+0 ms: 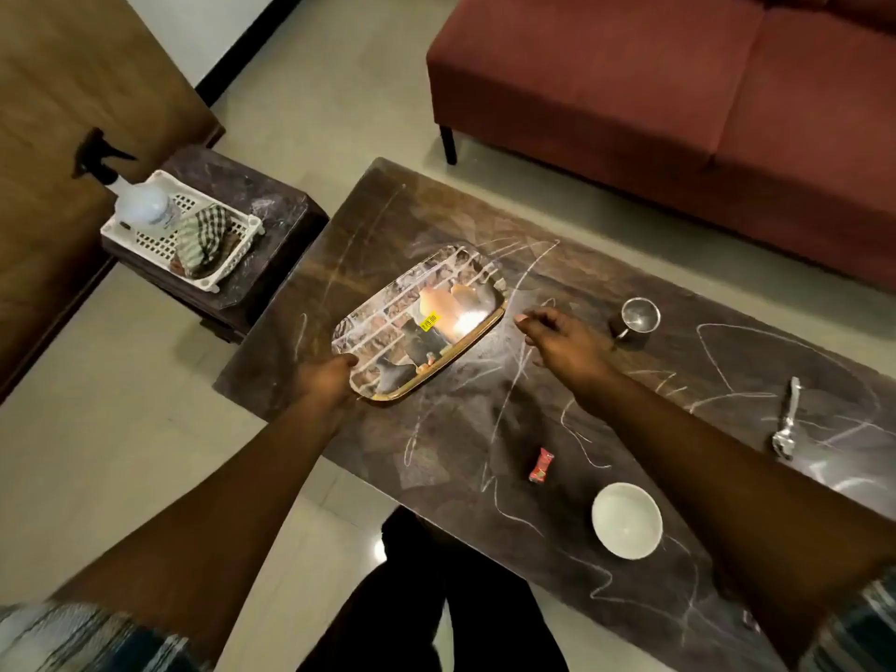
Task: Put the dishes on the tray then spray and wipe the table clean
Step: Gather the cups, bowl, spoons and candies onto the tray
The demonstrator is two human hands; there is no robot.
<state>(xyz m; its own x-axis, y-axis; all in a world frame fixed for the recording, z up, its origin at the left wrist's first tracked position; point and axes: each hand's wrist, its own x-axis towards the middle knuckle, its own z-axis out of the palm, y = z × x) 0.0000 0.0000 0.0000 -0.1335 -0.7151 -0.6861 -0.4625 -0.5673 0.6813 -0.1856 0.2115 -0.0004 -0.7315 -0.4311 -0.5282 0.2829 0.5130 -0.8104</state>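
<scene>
A shiny rectangular tray (388, 327) with a gold rim lies on the dark table (475, 429), which is scribbled with chalk marks. My left hand (327, 380) grips the tray's near corner. My right hand (557, 334) hovers just right of the tray, fingers loosely extended, holding nothing. A steel cup (639, 316) stands right of that hand. A white bowl (627, 520) sits near the table's front edge, a red wrapper (539, 465) lies left of it, and a metal utensil (788, 419) lies at the right.
A white basket (145, 235) on a small side table (271, 206) at the left holds a spray bottle (140, 201) and a checked cloth (203, 240). A red sofa (679, 99) runs behind the table. My legs stand at the table's front edge.
</scene>
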